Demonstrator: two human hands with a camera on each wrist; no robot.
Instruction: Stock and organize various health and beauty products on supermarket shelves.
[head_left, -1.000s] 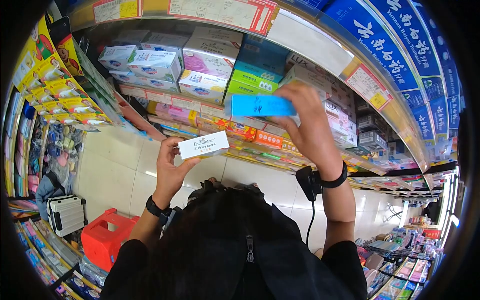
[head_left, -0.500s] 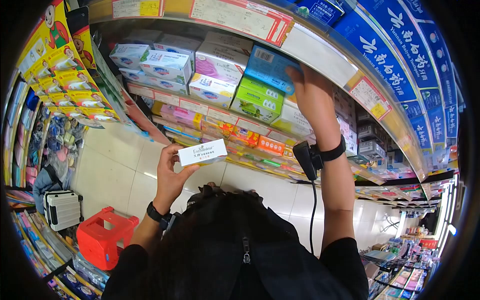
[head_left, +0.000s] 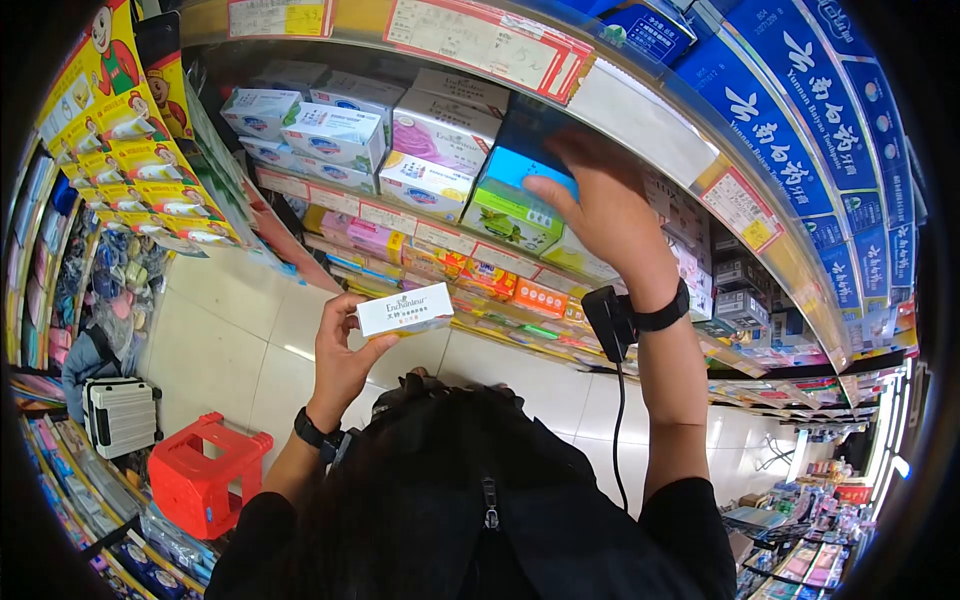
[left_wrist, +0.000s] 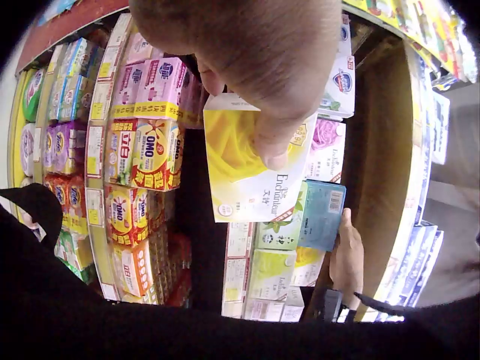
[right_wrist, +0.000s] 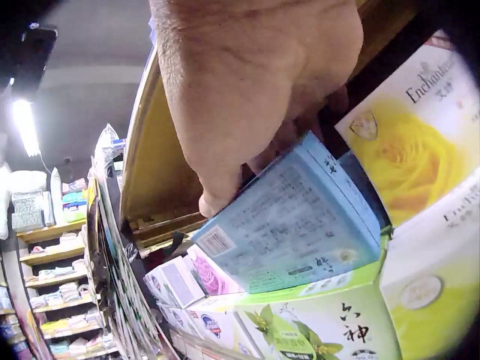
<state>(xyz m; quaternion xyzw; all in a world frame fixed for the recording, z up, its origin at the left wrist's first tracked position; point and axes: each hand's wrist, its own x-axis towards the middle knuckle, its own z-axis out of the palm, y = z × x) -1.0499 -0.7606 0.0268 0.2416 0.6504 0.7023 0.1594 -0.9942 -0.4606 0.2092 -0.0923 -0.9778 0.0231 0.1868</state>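
Note:
My left hand (head_left: 345, 345) holds up a white soap box (head_left: 405, 310) marked Enchanteur, gripped between thumb and fingers. In the left wrist view a yellow rose shows on this soap box (left_wrist: 247, 157), with the thumb across its printed side. My right hand (head_left: 610, 205) reaches into the shelf at a blue box (head_left: 520, 170), which stands on green boxes (head_left: 510, 215). In the right wrist view, the thumb tip lies at the corner of the blue box (right_wrist: 300, 217) near its barcode. The other fingers extend along its upper edge, partly hidden.
Safeguard soap boxes (head_left: 335, 135) and purple-rose Enchanteur boxes (head_left: 440, 135) stand left of the blue box. A price-tag rail (head_left: 490, 45) overhangs the reaching hand, with blue toothpaste boxes (head_left: 770, 130) above right. A red stool (head_left: 205, 475) and white suitcase (head_left: 120, 415) stand on the floor.
My right hand has carried the blue box from in front of the shelf onto the green boxes, and its thumb has since spread leftward. The left hand keeps its soap box nearly still.

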